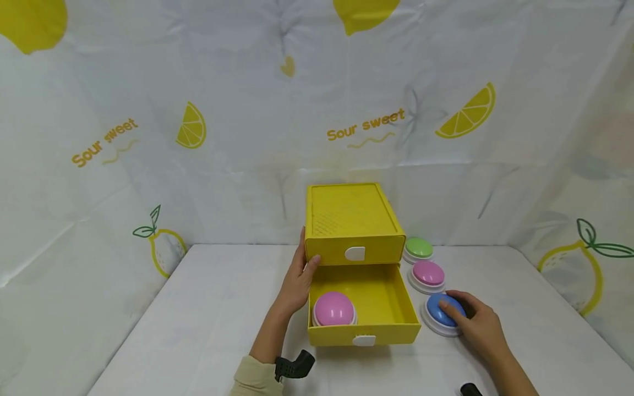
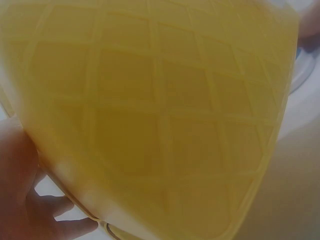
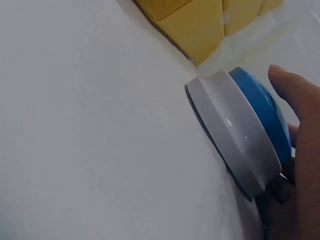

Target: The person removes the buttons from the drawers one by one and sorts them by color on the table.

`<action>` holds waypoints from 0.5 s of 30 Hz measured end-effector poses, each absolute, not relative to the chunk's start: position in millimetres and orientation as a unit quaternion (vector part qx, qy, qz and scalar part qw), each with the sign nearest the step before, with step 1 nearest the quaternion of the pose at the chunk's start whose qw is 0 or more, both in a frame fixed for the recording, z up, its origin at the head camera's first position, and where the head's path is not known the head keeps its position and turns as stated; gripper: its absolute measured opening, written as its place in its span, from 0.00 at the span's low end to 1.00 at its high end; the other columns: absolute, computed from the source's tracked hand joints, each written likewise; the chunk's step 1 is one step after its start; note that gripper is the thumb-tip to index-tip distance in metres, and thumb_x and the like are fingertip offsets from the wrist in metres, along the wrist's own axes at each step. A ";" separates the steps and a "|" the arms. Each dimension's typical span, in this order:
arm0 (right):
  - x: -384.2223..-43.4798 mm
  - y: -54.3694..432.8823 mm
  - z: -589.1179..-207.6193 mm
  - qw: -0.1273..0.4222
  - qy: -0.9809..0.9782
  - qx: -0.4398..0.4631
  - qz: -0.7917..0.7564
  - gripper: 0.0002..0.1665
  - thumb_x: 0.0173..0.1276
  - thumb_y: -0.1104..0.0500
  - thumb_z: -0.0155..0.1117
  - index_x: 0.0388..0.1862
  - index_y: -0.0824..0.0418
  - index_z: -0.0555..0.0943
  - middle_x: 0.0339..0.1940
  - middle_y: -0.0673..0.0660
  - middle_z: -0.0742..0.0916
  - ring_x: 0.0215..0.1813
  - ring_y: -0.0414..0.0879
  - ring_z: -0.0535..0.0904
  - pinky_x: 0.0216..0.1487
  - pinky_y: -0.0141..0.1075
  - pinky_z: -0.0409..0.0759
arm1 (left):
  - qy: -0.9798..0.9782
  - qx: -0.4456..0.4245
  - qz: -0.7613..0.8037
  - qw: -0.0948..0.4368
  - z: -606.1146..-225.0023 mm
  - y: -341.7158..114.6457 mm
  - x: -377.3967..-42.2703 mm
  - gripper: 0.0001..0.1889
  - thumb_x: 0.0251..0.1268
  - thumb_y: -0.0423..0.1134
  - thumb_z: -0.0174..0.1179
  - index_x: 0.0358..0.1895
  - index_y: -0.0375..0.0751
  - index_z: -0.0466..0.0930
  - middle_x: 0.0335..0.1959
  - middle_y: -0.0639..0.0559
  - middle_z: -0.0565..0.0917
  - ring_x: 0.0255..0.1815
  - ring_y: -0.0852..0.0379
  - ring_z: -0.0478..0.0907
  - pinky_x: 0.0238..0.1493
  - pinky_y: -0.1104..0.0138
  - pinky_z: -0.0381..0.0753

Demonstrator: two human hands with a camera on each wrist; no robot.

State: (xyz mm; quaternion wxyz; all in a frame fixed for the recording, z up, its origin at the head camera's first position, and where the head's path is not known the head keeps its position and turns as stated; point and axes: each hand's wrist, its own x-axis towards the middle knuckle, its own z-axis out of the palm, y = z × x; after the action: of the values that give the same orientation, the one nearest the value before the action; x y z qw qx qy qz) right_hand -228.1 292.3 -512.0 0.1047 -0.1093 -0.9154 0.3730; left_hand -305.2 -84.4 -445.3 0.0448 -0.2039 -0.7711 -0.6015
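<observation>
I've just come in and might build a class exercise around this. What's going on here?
A person is working with a yellow drawer unit and some domed buttons on white bases. The left hand holds the unit's left side by the closed upper drawer. The lower drawer is open, with a pink button in its front left part. The right hand grips a blue button to the right of the drawer. Beyond it, another pink button and a green button sit beside the unit.
</observation>
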 end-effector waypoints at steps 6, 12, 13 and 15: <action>-216.2 285.9 -511.8 0.053 -0.930 -0.125 0.342 0.62 0.58 0.29 0.71 0.78 0.65 0.60 0.76 0.77 0.65 0.75 0.74 0.61 0.73 0.69 0.61 | -0.772 -0.210 -0.597 0.052 -444.3 -84.6 -305.7 0.37 0.83 0.49 0.45 0.83 0.64 0.32 0.85 0.57 0.43 0.86 0.48 0.46 0.83 0.45 0.50; -211.5 280.8 -513.3 0.083 -0.929 -0.127 0.337 0.62 0.55 0.32 0.76 0.76 0.67 0.62 0.74 0.77 0.68 0.73 0.74 0.64 0.72 0.69 0.64 | -0.769 -0.212 -0.601 0.052 -443.1 -85.1 -304.5 0.37 0.83 0.49 0.45 0.82 0.66 0.32 0.86 0.57 0.42 0.86 0.48 0.45 0.83 0.45 0.49; -211.8 280.4 -513.2 0.084 -0.928 -0.130 0.340 0.62 0.55 0.33 0.76 0.76 0.67 0.63 0.74 0.77 0.68 0.74 0.73 0.64 0.72 0.68 0.64 | -0.769 -0.213 -0.600 0.052 -443.0 -85.1 -304.4 0.37 0.83 0.49 0.45 0.82 0.66 0.31 0.86 0.56 0.42 0.86 0.48 0.45 0.83 0.45 0.49; -213.7 279.6 -512.7 0.079 -0.926 -0.137 0.343 0.63 0.54 0.32 0.77 0.76 0.66 0.63 0.75 0.76 0.68 0.74 0.73 0.64 0.72 0.67 0.65 | -0.771 -0.215 -0.597 0.054 -442.7 -84.9 -304.6 0.37 0.83 0.48 0.45 0.83 0.64 0.31 0.86 0.55 0.43 0.86 0.47 0.46 0.83 0.45 0.49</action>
State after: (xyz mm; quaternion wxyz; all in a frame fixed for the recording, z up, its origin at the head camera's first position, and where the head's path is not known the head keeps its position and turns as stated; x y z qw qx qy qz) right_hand -213.7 279.6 -512.7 0.0785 -0.1374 -0.9258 0.3432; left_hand -304.6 -84.9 -442.7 0.0544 -0.2148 -0.7709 -0.5971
